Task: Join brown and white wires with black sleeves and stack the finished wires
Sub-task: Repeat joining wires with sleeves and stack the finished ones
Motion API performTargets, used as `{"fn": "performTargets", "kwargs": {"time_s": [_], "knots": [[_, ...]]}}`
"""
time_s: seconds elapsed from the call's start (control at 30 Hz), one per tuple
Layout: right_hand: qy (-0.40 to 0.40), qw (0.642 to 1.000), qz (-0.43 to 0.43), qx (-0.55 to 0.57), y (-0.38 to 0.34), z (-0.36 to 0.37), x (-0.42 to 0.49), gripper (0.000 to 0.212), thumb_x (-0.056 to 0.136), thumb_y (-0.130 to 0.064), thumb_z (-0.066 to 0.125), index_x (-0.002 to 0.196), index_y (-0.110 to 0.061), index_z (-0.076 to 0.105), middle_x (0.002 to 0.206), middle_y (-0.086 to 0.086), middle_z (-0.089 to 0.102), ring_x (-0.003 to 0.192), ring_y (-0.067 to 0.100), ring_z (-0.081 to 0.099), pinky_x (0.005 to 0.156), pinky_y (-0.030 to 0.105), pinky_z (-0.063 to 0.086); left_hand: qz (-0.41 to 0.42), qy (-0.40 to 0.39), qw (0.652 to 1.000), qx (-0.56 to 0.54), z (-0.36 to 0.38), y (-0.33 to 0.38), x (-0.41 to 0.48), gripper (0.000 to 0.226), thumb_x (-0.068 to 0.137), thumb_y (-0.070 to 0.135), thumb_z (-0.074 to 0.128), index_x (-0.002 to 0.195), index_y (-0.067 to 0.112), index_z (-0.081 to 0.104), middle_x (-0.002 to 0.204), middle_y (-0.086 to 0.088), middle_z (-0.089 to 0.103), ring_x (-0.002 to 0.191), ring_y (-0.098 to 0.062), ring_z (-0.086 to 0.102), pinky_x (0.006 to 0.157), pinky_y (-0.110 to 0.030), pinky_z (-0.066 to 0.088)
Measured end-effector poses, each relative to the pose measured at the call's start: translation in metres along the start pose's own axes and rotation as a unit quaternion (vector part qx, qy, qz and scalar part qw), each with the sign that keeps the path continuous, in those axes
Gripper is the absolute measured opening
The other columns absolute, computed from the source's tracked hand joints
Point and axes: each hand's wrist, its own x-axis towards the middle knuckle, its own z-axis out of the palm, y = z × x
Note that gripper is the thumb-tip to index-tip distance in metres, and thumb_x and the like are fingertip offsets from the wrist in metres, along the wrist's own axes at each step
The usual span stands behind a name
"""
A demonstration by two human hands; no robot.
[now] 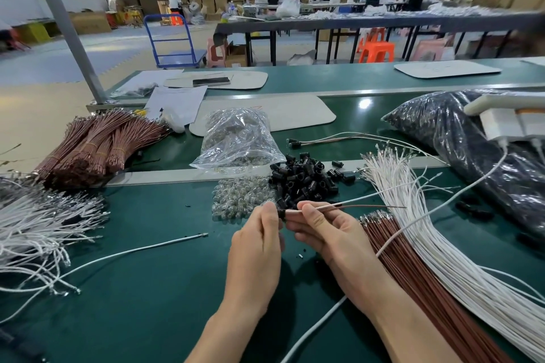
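Left hand (259,240) pinching sleeve (282,213); right hand (323,230), at its 3 o'clock, pinching wires (330,208) trailing toward 3 o'clock.

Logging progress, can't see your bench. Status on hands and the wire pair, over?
Left hand pinching black sleeve. Right hand holding brown and white wires, ends at sleeve. Nothing blocking.

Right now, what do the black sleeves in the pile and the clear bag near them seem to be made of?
The black sleeves look like moulded plastic or rubber: small dark tubes with slight sheen. The clear bag appears to be thin glossy plastic film: see-through, crinkled, catching glare.
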Motion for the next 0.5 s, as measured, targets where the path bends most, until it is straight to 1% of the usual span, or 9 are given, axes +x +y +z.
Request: {"fn": "performTargets", "kwargs": {"time_s": [0.07,0.13,0.23,0.27,0.3,0.37,0.43,0.5], "knots": [[0.014,1.000,-0.005,0.008,-0.001,0.000,0.001,0.033,0.072,-0.038,0.078,0.095,-0.013,0.080,0.104,0.017,0.076,0.093,0.023,0.075,0.068,0.020,0.057,0.004,0.008,0.999,-0.038,-0.002,0.002,0.003,0.053,0.098,0.063,0.033,0.063,0.025,0.046,0.054,0.005,0.049,0.051,-0.012,0.040,0.051,-0.029,0.037],[0.036,0.999,-0.014,0.027,-0.004,-0.002,0.001,0.028,0.070,-0.036,0.078,0.091,-0.017,0.082,0.102,0.017,0.076,0.087,0.021,0.076,0.065,0.020,0.057,0.000,0.026,0.997,-0.072,-0.005,0.002,0.005,0.058,0.101,0.057,0.039,0.058,0.018,0.044,0.051,0.006,0.045,0.049,-0.011,0.036,0.048,-0.021,0.031],[0.059,0.996,-0.023,0.058,-0.009,-0.005,0.001,0.019,0.077,-0.027,0.073,0.089,-0.014,0.081,0.099,0.018,0.076,0.081,0.019,0.076,0.060,0.020,0.057,-0.036,0.069,0.986,-0.149,-0.011,0.003,0.009,0.061,0.104,0.047,0.047,0.058,0.007,0.041,0.051,-0.002,0.046,0.048,-0.013,0.036,0.046,-0.020,0.032],[0.062,0.996,-0.022,0.061,-0.010,-0.006,0.001,0.018,0.078,-0.025,0.072,0.090,-0.013,0.080,0.099,0.019,0.076,0.080,0.019,0.075,0.060,0.020,0.057,-0.050,0.088,0.980,-0.173,-0.014,0.003,0.011,0.061,0.103,0.045,0.049,0.056,0.008,0.043,0.052,-0.004,0.047,0.047,-0.013,0.037,0.045,-0.019,0.033],[0.060,0.996,-0.020,0.058,-0.011,-0.006,0.000,0.018,0.079,-0.024,0.072,0.091,-0.013,0.079,0.099,0.019,0.076,0.080,0.020,0.076,0.059,0.020,0.058,-0.064,0.111,0.972,-0.196,-0.019,0.004,0.013,0.058,0.102,0.044,0.051,0.052,0.014,0.045,0.051,-0.003,0.047,0.045,-0.012,0.037,0.043,-0.018,0.033],[0.050,0.997,-0.017,0.049,-0.013,-0.004,-0.003,0.020,0.079,-0.025,0.072,0.093,-0.012,0.080,0.100,0.019,0.076,0.082,0.020,0.075,0.060,0.021,0.058,-0.087,0.168,0.953,-0.239,-0.031,0.004,0.018,0.054,0.100,0.041,0.053,0.049,0.024,0.048,0.049,0.002,0.048,0.041,-0.008,0.037,0.039,-0.017,0.031],[0.045,0.998,-0.021,0.042,-0.014,-0.003,-0.005,0.021,0.079,-0.027,0.073,0.094,-0.015,0.081,0.101,0.018,0.076,0.084,0.020,0.075,0.062,0.021,0.058,-0.102,0.240,0.923,-0.284,-0.046,0.004,0.026,0.046,0.098,0.039,0.054,0.054,0.027,0.045,0.047,0.008,0.047,0.039,-0.005,0.036,0.037,-0.018,0.026],[0.046,0.998,-0.025,0.034,-0.015,-0.001,-0.007,0.020,0.079,-0.028,0.073,0.094,-0.017,0.081,0.102,0.018,0.076,0.085,0.021,0.075,0.062,0.021,0.058,-0.119,0.304,0.891,-0.314,-0.058,0.002,0.034,0.041,0.095,0.038,0.052,0.059,0.024,0.040,0.045,0.010,0.044,0.038,-0.006,0.034,0.037,-0.020,0.023]]}}
